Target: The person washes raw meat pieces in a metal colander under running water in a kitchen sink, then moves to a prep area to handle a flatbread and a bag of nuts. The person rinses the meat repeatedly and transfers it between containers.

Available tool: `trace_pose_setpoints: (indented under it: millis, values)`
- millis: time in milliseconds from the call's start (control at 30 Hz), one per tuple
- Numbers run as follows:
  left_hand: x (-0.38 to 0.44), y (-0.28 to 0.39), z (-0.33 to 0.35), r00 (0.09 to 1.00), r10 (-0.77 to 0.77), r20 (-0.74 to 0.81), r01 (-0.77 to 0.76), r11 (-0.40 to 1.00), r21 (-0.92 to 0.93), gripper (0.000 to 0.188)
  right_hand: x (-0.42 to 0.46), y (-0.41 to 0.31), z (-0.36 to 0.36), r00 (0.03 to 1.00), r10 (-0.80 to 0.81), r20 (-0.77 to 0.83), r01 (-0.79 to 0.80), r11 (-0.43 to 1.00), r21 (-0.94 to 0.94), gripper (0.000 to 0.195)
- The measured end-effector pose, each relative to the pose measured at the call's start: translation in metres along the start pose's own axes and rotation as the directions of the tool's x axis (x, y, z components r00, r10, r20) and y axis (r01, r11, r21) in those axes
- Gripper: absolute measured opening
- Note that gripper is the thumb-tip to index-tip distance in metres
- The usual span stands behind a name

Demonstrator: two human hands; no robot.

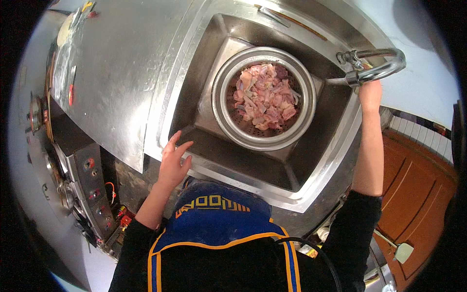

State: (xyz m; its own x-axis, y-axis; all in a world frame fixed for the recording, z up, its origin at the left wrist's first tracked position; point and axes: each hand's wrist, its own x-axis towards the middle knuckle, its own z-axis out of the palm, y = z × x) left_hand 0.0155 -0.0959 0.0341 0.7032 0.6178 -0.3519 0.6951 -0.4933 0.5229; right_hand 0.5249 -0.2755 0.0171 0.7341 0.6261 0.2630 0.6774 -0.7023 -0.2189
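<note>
In the stainless steel sink [233,49] rests a round metal bowl [218,98] with a perforated strainer [251,130] nested in it. Chopped raw meat pieces [266,96] are heaped in the strainer. My left hand [175,160] hovers by the sink's near left corner, fingers apart and holding nothing. At the right, my right hand [371,85] reaches up to the base of the chrome faucet [394,60]; the spout partly hides its fingers, so its grip cannot be made out. A pale stream shows at the spout's mouth, pointing into the sink.
A knife [273,17] and a thin brown stick [303,27] lie on the sink's far ledge. On the steel counter [116,73] to the left is a red-handled knife [71,93]. A stove [87,179] stands lower left. The sink's raised rim surrounds the basin.
</note>
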Motion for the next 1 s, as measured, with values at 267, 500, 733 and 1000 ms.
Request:
trace_pose_setpoints:
  millis: [267,500,733,1000]
  values:
    - [0.003,0.005,0.002,1.000,0.010,0.008,-0.010,1.000,-0.002,0.038,-0.018,-0.004,0.012,0.997,0.013,-0.080,-0.011,1.000,0.024,0.016]
    - [0.003,0.003,0.000,1.000,0.000,0.004,0.000,1.000,0.030,0.038,-0.089,-0.057,0.100,0.897,-0.071,0.436,-0.040,0.970,0.240,0.037]
    - [-0.005,0.003,0.001,0.997,-0.063,0.039,0.063,0.998,0.018,0.037,-0.149,-0.139,0.177,0.871,0.099,0.481,-0.198,0.967,0.159,0.058]
    - [-0.007,0.005,0.013,0.997,-0.042,0.070,0.042,0.999,-0.009,0.036,-0.207,-0.139,0.139,0.760,-0.308,0.572,0.245,0.951,0.187,0.023]
